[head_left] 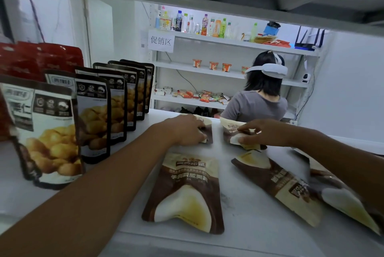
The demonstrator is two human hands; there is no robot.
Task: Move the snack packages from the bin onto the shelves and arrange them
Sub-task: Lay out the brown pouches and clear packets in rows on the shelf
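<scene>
Lying flat on the white shelf (239, 225) are brown and cream snack packages. The left hand (187, 130) rests on top of the back-left package (207, 132), far in on the shelf. Its fingers (200, 138) curl down over the pack and hold it. Just beside it, with a small gap between them, lies the back-right package (232, 132). The right hand (268, 132) holds this one, with finger and thumb pinched on its bent part.

The front package (185, 190) lies nearer the front edge of the shelf, apart from both hands. To its right the slanted package (284, 186) lies at an angle. One more pack (345, 202) is partly hidden under the right arm and looks blurry.

On the left of the same shelf, the standing pouches (93, 115) are lined up one behind the other. Each has a picture of round yellow nuts. Behind them, in the back left corner, stand the red packs (41, 57).

Past the shelf, another person (257, 103) in a grey shirt and a white headset faces the far shelves (176, 65). The top one holds drink bottles (204, 25). The next holds small cups (214, 65). The one below holds a heap of small wrapped snacks (199, 94). A paper sign (161, 41) hangs from the top one.
</scene>
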